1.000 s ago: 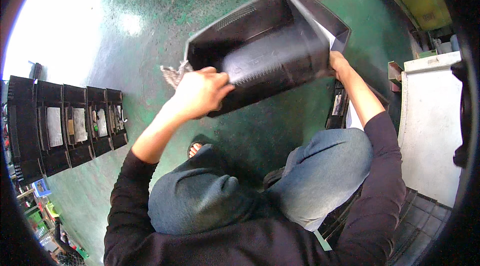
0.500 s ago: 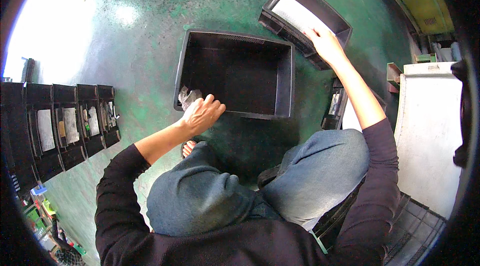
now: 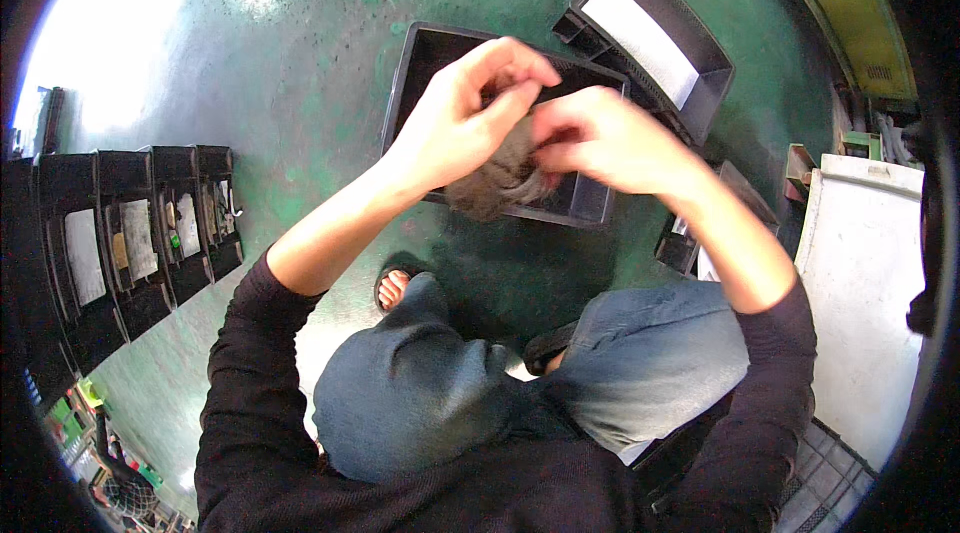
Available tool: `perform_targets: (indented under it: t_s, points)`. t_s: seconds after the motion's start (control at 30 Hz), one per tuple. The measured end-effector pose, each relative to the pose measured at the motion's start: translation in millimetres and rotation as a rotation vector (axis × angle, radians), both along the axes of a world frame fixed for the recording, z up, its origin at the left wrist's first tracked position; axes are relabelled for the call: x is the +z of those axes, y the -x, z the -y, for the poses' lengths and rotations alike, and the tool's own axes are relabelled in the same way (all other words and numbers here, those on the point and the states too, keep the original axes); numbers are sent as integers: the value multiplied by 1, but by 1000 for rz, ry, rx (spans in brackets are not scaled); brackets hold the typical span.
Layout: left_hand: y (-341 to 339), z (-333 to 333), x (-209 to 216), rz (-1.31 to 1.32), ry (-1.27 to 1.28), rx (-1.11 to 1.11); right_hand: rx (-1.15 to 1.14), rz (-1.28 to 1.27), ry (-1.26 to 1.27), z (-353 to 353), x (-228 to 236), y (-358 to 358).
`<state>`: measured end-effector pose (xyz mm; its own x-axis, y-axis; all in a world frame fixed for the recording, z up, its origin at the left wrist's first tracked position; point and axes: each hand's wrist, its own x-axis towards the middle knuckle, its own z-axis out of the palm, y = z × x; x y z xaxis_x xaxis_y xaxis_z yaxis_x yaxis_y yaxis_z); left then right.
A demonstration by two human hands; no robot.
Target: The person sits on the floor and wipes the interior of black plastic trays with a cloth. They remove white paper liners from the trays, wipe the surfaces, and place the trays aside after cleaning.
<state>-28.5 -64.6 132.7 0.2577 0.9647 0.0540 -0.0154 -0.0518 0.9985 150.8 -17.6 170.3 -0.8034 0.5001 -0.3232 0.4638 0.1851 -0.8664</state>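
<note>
A crumpled grey-brown cloth (image 3: 488, 185) hangs bunched up between my two hands, above a black plastic crate (image 3: 595, 203) on the floor. My left hand (image 3: 470, 113) is curled at the cloth's upper left side, thumb and fingers bent round it. From the right, my right hand (image 3: 605, 143) grips the cloth's right side with bent fingers, somewhat smeared by motion. The two hands' fingertips almost meet. Both hands and the cloth cover much of the crate's inside.
Beyond the crate, at the right, a second black crate (image 3: 712, 98) holds a white sheet (image 3: 640, 43). Black bins (image 3: 90, 328) line the left side. A white panel-like surface (image 3: 860, 263) stands at the right, near another dark box (image 3: 678, 251). My knees are close by.
My left hand has lifted the cloth from the crate's near left corner. My right hand has left the second crate's edge and come over to the cloth.
</note>
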Motion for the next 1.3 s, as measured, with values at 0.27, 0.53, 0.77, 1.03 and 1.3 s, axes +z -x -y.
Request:
perform_targets:
  t_s: [0.27,0.53,0.77,1.03,1.3]
  points:
    - [53,-41,-68,-654,-489,295,-467,215,-511,10,132,-146]
    - [114,-36,-178,-779,-83,268,-639,1258,-480,34,145,-193]
    - [84,-6,-200,-523,84,436,-1171,33,-435,42,172,-192]
    - [61,36,-195,-561,123,605,-1228,-398,-377,4,143,-154]
    - [63,32,-190,-534,193,693,-435,240,-578,-36,-93,-58]
